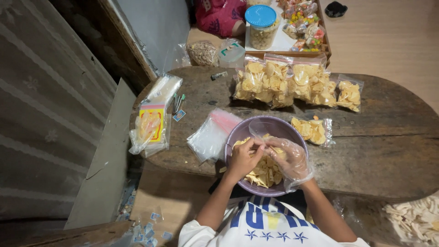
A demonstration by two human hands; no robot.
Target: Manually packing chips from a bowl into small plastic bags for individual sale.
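A purple bowl (242,130) of pale yellow chips (263,174) sits at the near edge of a dark wooden table (388,137). Both my hands are over the bowl. My left hand (244,158) is bare, its fingers pinched together on the edge of a clear plastic bag. My right hand (288,158) is covered by a clear plastic glove or bag and meets the left hand above the chips. I cannot tell whether chips are inside the pinched bag.
A stack of empty clear bags (212,135) lies left of the bowl. Several filled chip bags (283,82) line the far side, one more (313,130) right of the bowl. A blue-lidded jar (261,25) and a tray of snacks (304,23) stand beyond. Packets (151,123) lie at left.
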